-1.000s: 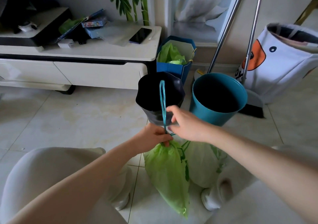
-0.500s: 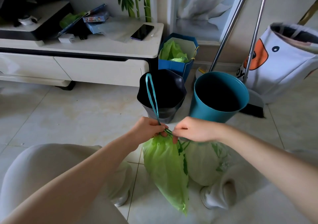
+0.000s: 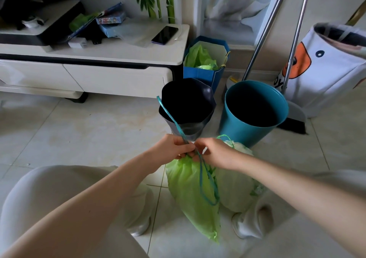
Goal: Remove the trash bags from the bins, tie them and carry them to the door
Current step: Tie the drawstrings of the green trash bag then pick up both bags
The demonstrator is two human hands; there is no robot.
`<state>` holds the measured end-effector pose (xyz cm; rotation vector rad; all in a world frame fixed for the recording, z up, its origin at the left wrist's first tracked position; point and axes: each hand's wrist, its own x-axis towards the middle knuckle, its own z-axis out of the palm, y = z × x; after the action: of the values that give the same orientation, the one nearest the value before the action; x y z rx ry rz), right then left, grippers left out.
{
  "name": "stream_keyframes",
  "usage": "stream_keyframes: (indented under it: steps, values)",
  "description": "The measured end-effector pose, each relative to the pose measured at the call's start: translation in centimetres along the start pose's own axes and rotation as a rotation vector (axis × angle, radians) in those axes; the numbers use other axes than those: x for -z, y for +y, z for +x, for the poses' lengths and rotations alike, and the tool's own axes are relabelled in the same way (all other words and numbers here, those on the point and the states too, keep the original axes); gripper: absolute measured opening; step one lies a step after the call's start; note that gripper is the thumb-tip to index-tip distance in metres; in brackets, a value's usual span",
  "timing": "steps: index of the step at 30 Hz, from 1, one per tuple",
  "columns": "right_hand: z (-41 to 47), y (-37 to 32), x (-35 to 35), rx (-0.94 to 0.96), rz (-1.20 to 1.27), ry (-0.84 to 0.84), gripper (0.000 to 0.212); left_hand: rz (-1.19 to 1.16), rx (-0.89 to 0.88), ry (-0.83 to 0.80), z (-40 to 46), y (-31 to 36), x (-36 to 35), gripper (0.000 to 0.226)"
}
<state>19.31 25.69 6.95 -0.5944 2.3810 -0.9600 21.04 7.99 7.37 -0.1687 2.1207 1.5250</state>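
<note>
Both hands: you had them meeting at the gathered neck of the green bag (image 3: 195,194), fingertips nearly touching.
Left hand (image 3: 172,148): your fingers were curled tight around the teal drawstring (image 3: 206,186), pinching it right at the neck; one end of the cord rose up and left from your fist, across the front of the black bin (image 3: 187,105).
Right hand (image 3: 214,152): your thumb and forefinger were pinched on the same cord just beside your left fingers, the other fingers folded in.
Drawstring loop: it hung slack below your hands, down over the front of the bag.
Green bag: it hung from your grip between your knees, its bottom corner down by the floor tiles.
Second bag (image 3: 235,186): pale, just behind the green one and touching it, under your right wrist, with its own green cord looped at the top.
Blue bin (image 3: 255,107): it stood on the floor right of the black one, both without liners.
</note>
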Motion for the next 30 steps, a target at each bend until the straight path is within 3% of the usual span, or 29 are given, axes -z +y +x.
stream_keyframes:
  steps: [3, 7, 11, 16, 22, 27, 30]
  values:
    - [0.3, 0.3, 0.4, -0.013, -0.034, 0.026, 0.011, 0.024, -0.03, -0.02, 0.0, 0.0, 0.1, 0.011]
    - [0.1, 0.4, 0.6, 0.0, -0.009, 0.052, 0.026, 0.203, -0.095, -0.022, 0.1, -0.1, 0.2, 0.017]
    - [0.4, 0.3, 0.2, 0.056, 0.11, -0.002, 0.027, 0.126, -0.151, -0.05, -0.1, 0.0, 0.2, 0.009]
    - [0.8, 0.6, 0.0, 0.016, 0.077, -0.037, 0.028, 0.131, -0.179, -0.052, 0.1, -0.4, 0.1, 0.009]
    - [1.1, 0.6, 0.2, -0.07, 0.105, -0.068, 0.007, 0.302, -0.205, 0.01, 0.7, -0.6, 0.4, 0.009]
    - [1.4, 0.6, 0.3, -0.181, 0.271, -0.095, 0.006, 0.353, -0.328, 0.116, 0.8, -0.9, 0.0, 0.011]
    - [1.5, 0.6, 0.4, -0.193, 0.292, -0.092, 0.012, 0.51, -0.436, 0.17, 0.9, -1.0, -0.4, 0.01]
